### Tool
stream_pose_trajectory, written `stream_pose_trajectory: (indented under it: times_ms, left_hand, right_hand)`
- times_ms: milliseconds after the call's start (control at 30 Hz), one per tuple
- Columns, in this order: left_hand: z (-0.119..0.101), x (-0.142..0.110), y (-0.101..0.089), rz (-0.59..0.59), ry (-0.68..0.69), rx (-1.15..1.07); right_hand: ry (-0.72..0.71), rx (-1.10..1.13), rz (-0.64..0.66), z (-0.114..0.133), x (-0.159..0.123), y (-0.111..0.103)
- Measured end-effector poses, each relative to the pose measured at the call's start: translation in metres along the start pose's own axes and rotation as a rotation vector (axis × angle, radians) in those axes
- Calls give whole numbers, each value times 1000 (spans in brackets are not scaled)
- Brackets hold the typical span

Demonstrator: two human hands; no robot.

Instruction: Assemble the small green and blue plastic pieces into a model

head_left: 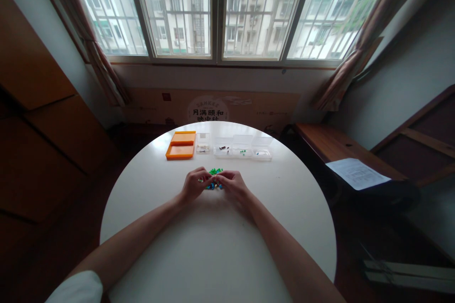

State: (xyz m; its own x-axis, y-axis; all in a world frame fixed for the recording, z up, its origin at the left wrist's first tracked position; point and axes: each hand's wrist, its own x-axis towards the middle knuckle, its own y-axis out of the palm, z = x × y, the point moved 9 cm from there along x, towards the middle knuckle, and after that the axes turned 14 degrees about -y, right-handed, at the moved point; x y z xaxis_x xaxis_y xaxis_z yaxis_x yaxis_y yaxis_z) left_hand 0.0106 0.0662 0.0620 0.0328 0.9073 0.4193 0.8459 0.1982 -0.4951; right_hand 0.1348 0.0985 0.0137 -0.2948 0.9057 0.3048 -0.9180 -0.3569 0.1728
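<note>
A small heap of green, blue and pale pieces (pixel 215 171), which look like tiny building bricks, lies on the round white table (pixel 213 241). My left hand (pixel 194 183) is at the left side of the heap, its fingers closed in a pinch. From the right, my right hand (pixel 232 182) meets it, thumb and fingertips pressed together over the heap. The fingertips of both hands come together there. Whatever is pinched between them is too small to make out, and the hands partly cover the heap.
Behind the heap stand an open orange case (pixel 181 150), a small clear box (pixel 203 149) and several joined clear boxes (pixel 232 154) with lids raised, some with small dark or green pieces. A paper sheet (pixel 356 173) lies off to the right, beside a wooden bench (pixel 330 139).
</note>
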Motion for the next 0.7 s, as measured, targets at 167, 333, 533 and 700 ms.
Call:
stream_pose_trajectory:
  times_ms: [167,333,533,700]
  left_hand:
    - [-1,0,-1,-1,1,12]
    - [0,0,-1,-1,-2,6]
    - [0,0,-1,3,-5,5]
    - [-1,0,-1,1,-10,2]
  right_hand:
    - [-9,-10,17,-4,1,-1]
    - [-11,-11,19,-4,1,-1]
    - [-17,-26,18,-1,1,-1]
    - [-15,-29,10,-1,1,-1]
